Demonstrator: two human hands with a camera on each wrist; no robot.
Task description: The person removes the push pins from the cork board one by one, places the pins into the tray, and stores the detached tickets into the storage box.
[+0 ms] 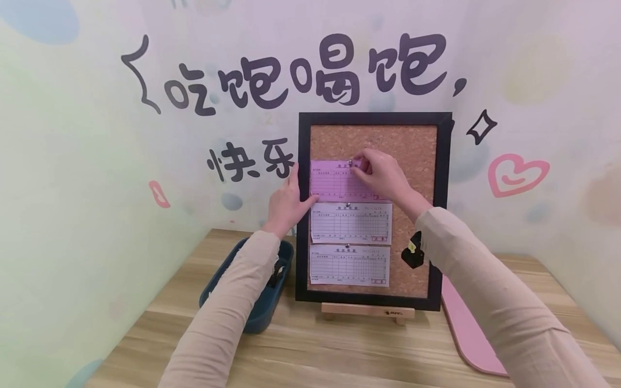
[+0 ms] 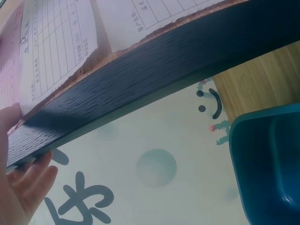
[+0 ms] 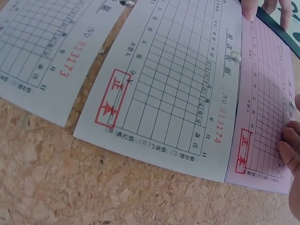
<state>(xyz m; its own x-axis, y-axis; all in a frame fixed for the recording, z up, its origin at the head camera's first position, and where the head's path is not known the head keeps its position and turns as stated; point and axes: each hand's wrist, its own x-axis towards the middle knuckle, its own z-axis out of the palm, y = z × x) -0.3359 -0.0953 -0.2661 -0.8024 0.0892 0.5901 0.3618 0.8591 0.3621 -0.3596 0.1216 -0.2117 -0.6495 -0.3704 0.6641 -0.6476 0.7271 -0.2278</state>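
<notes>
A black-framed corkboard [image 1: 373, 143] stands upright on a small wooden easel [image 1: 366, 309]. My left hand [image 1: 285, 207] grips its left edge, thumb in front and fingers behind, as the left wrist view shows. Near the top of a pink receipt slip [image 1: 330, 180], my right hand [image 1: 385, 172] has thumb and finger at a small clear pushpin [image 1: 350, 163], seemingly pinching it. Below hang two white receipt slips, the middle one [image 3: 164, 93] and the lower one [image 1: 349, 267], each pinned at its top. The right hand hides part of the pink slip.
Left of the board, a dark teal tray [image 1: 262, 318] holds small dark items, partly behind my left sleeve. A pink board [image 1: 473, 334] lies on the wooden table [image 1: 339, 355] at the right. Behind is a wall [image 1: 116, 161] with painted lettering.
</notes>
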